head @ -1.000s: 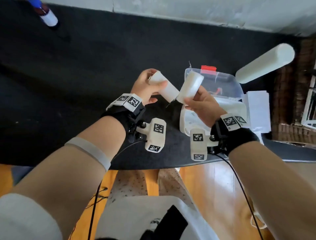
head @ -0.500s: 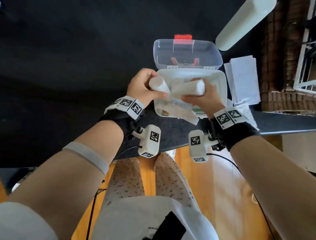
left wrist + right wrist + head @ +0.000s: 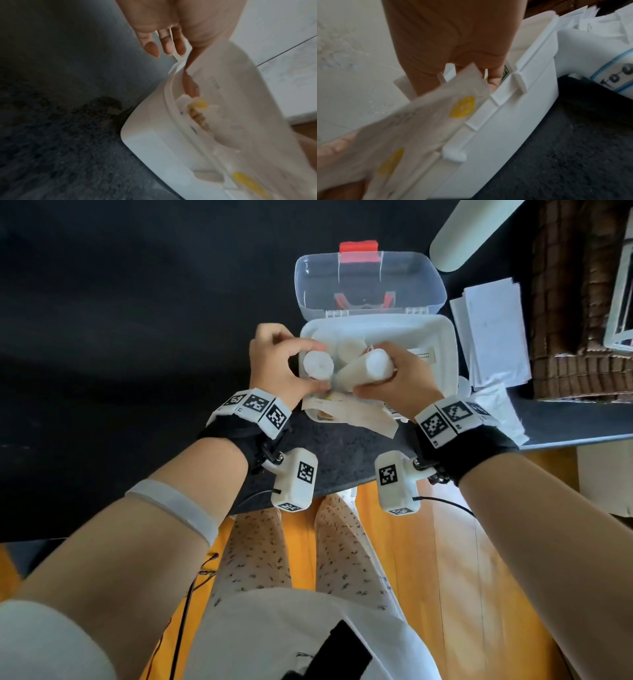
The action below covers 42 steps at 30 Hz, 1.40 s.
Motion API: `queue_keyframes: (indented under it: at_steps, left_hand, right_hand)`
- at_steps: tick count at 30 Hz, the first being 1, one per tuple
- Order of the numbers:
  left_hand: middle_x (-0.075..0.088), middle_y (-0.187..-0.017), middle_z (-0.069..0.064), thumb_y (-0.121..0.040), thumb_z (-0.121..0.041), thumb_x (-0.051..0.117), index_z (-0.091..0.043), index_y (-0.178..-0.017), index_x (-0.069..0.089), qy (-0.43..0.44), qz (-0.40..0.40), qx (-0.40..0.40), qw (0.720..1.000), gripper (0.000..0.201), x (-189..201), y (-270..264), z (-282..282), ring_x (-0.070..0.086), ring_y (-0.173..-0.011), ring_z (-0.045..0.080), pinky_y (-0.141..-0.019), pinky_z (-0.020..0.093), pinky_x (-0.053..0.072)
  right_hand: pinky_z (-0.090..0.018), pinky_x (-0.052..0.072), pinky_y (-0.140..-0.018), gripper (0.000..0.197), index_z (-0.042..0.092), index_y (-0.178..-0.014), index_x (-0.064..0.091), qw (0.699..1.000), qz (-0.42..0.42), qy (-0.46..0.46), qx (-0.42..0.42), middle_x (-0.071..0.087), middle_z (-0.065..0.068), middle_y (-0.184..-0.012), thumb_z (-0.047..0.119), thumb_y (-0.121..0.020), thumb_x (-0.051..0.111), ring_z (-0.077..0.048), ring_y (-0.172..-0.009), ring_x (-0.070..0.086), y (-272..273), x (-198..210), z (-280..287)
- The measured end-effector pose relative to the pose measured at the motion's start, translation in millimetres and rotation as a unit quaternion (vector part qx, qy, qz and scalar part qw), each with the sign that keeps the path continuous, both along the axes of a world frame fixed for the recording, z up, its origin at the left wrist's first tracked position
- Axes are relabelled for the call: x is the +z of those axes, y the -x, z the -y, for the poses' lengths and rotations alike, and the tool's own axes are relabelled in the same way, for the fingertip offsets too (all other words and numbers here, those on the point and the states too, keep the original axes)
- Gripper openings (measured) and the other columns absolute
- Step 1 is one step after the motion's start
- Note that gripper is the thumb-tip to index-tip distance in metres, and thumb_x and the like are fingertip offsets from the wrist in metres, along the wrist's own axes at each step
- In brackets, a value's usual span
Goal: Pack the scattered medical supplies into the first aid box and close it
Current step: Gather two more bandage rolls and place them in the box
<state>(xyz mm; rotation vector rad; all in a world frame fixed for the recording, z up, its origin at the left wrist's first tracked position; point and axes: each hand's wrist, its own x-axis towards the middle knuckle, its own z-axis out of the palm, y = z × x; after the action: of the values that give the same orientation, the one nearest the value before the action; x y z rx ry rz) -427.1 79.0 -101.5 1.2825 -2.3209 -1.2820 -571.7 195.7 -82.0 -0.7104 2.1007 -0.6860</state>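
**Two rolls entering the open box**

Two white bandage rolls sit over the near-left part of the box (image 3: 448,350), whose clear lid (image 3: 368,280) lies folded back. Left hand (image 3: 274,364) curls round the upright roll (image 3: 318,364); right hand (image 3: 400,378) wraps the tilted roll (image 3: 364,368). Both rolls look light, soft and compressible, best gripped round the barrel. Flat sachets (image 3: 436,115) with yellow dots overhang the near rim, limp and likely to slip out. Print on sachets and packets is too blurred to read.
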Motion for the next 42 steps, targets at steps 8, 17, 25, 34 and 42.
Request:
queue_keyframes:
  at_steps: [8, 17, 25, 34, 42]
  left_hand:
    - [0.034, -0.136, 0.004, -0.062, -0.023, 0.081, -0.024, -0.11, 0.065, -0.121, -0.021, 0.004, 0.992, 0.051, -11, -7, -4, 0.033, -0.13, 0.014, -0.101, 0.015, 0.041]
    - [0.047, -0.139, 0.002, -0.076, -0.009, 0.068, -0.026, -0.126, 0.054, -0.214, -0.065, 0.035, 0.974, 0.054, -5, -4, -7, 0.045, -0.128, 0.015, -0.109, 0.027, 0.037]
    - [0.04, -0.142, 0.003, -0.071, -0.014, 0.069, -0.031, -0.135, 0.039, -0.197, -0.055, 0.029, 0.978, 0.073, -10, 0, -10, 0.044, -0.128, 0.018, -0.106, 0.04, 0.042]
    - [0.034, -0.148, -0.002, -0.079, -0.013, 0.066, -0.029, -0.142, 0.03, -0.185, -0.052, 0.01, 0.981, 0.074, -17, -3, -10, 0.034, -0.135, 0.014, -0.112, 0.041, 0.034]
    - [0.041, -0.142, 0.003, -0.083, -0.011, 0.058, -0.031, -0.132, 0.045, -0.28, -0.079, 0.078, 0.953, 0.054, 22, -16, -4, 0.046, -0.126, 0.016, -0.099, 0.041, 0.048]
  right_hand:
    - [-0.045, 0.056, -0.083, 0.04, 0.036, -0.102, 0.054, 0.999, 0.028, 0.002, -0.019, 0.067, 0.004, -0.079, 0.039, -0.069, 0.076, -0.021, -0.076, 0.068, -15, -6, 1]
    - [-0.045, 0.055, -0.081, 0.035, 0.029, -0.092, 0.04, 0.998, 0.002, -0.011, -0.066, 0.074, -0.007, -0.081, 0.028, -0.074, 0.07, -0.024, -0.074, 0.07, -18, -18, 8]
    - [-0.036, 0.051, -0.093, 0.071, 0.025, -0.134, 0.036, 0.997, 0.037, -0.051, -0.048, 0.068, -0.004, -0.092, 0.025, -0.074, 0.073, -0.021, -0.09, 0.066, -9, -19, 15]
    - [-0.044, 0.049, -0.098, 0.082, 0.031, -0.142, 0.026, 0.994, 0.097, -0.048, 0.0, 0.066, -0.009, -0.114, 0.023, -0.073, 0.071, -0.024, -0.104, 0.064, -11, -27, 19]
    - [-0.037, 0.048, -0.091, 0.073, 0.028, -0.142, 0.024, 0.993, 0.042, -0.109, 0.017, 0.057, -0.014, -0.129, 0.022, -0.082, 0.064, -0.029, -0.11, 0.059, -4, -1, 18]
